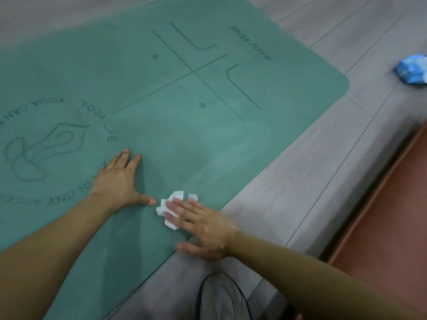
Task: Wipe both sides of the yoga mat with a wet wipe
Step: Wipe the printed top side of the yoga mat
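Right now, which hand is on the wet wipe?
The right hand, near the yoga mat's edge, presses the crumpled white wet wipe with straight fingers. The left hand rests flat on bare mat.

Layout as I saw it: the yoga mat lay on the floor. My left hand rested on it; at its 4 o'clock, the wet wipe lay under my right hand. A wipes packet sat at the mat's 2 o'clock.

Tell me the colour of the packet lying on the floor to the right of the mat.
The packet is blue with white patches, seen in the head view.
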Motion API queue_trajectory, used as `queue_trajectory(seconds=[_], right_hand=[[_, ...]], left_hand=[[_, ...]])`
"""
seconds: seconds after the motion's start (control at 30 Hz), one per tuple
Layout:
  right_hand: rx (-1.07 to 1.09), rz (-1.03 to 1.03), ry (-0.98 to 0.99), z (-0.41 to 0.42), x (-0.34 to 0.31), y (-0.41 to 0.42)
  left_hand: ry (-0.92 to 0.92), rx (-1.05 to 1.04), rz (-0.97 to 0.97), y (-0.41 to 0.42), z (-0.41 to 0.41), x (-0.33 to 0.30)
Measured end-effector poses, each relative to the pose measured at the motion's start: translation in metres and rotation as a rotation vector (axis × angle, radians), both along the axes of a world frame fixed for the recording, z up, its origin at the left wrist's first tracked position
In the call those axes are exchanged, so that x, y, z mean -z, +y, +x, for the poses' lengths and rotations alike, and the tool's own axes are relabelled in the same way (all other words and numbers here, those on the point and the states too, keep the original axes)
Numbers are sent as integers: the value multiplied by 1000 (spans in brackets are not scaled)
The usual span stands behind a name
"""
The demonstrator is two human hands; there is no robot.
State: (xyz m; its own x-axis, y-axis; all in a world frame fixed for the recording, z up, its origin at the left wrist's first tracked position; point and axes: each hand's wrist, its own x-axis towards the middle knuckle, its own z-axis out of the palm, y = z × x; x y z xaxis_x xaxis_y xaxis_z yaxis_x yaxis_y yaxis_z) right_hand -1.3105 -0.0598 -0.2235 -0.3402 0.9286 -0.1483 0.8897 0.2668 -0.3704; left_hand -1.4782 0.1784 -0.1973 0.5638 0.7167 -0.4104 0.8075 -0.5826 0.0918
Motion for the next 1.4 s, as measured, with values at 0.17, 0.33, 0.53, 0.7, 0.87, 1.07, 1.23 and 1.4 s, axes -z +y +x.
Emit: queue_trajectory(seconds=[0.17, 0.33, 0.53, 0.7, 0.87, 1.07, 1.23, 1.4], right_hand=[[819, -121, -154, 127, -8, -17], [805, -182, -108, 83, -17, -13], [-211, 20, -37, -50, 4, 35], [413, 38, -155, 51, 16, 128], [870, -134, -183, 86, 13, 222], [186, -2, -46, -102, 12, 236], [-175, 150, 89, -125, 18, 161], [179, 182, -31, -19, -5, 137]], left_hand=[[6, 44, 3, -17, -10, -7], [-21, 54, 128, -27, -21, -24], [40, -20, 229, -22, -38, -38], [49, -54, 280, -14, -74, -42], [47, -143, 263, -2, -119, -51], [287, 177, 286, 8, -171, -67], [382, 312, 243, 25, -187, -84], [451, 587, 199, 34, -166, -98]])
